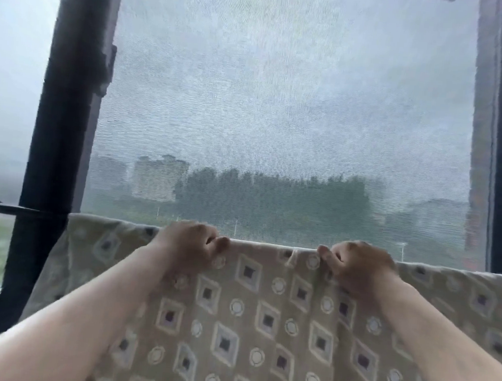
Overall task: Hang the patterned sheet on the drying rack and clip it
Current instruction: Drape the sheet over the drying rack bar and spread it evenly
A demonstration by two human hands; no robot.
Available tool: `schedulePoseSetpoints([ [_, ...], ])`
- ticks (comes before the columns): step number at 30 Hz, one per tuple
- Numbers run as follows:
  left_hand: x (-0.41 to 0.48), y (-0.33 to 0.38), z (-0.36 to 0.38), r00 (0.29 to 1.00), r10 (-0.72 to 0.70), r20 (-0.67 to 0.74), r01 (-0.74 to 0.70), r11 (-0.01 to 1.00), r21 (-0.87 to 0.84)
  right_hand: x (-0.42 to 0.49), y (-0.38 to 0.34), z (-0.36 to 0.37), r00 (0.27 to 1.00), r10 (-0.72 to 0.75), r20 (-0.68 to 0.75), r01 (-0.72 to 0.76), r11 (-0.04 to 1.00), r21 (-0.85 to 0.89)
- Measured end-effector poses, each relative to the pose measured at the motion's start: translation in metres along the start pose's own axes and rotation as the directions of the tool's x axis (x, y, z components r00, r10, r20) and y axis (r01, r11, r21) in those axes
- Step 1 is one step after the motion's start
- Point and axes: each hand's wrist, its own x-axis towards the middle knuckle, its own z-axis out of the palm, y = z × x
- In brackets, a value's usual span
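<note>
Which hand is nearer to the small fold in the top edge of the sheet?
The right hand. Its fingertips pinch the patterned sheet just to the right of the small fold. The left hand grips the same top edge clearly farther away, to the fold's left.

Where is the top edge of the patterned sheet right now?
In the head view, the patterned sheet hangs in front of the screened window, its top edge running across the lower frame, pinched by the left hand and right hand.

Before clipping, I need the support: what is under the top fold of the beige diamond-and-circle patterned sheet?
The beige patterned sheet covers it: no rack bar shows. Only a dark curved rod shows at its left end. Left hand and right hand grip the fold.
</note>
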Motion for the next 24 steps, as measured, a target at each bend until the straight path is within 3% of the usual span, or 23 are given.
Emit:
schedulePoseSetpoints([
  [6, -0.007, -0.082, -0.012, 0.991, -0.089, 0.095, 0.091, 0.996, -0.017, 0.002, -0.010, -0.006, 0.999, 0.009, 0.038, -0.010, 1.000, 0.028],
  [10, -0.016, -0.114, -0.013, 0.992, -0.123, -0.004, 0.124, 0.991, 0.053, 0.001, -0.010, -0.010, 0.999, 0.004, 0.047, -0.005, 1.000, 0.015],
  [14, -0.033, -0.154, -0.017, 0.967, -0.246, -0.066, 0.246, 0.969, -0.018, -0.002, -0.005, -0.014, 0.997, 0.026, 0.067, -0.026, 1.000, 0.005],
  [19, -0.029, -0.147, -0.025, 0.951, -0.303, 0.066, 0.301, 0.953, 0.035, 0.000, -0.016, -0.013, 0.983, 0.122, 0.139, -0.132, 0.989, 0.066],
  [21, -0.025, -0.140, -0.027, 0.941, -0.318, 0.119, 0.317, 0.948, 0.031, 0.004, -0.041, -0.009, 0.991, 0.083, 0.107, -0.090, 0.994, 0.065],
  [24, -0.022, -0.131, -0.029, 0.931, -0.331, 0.152, 0.326, 0.944, 0.056, 0.009, -0.110, -0.002, 0.995, -0.096, -0.028, 0.099, 0.983, 0.157],
])
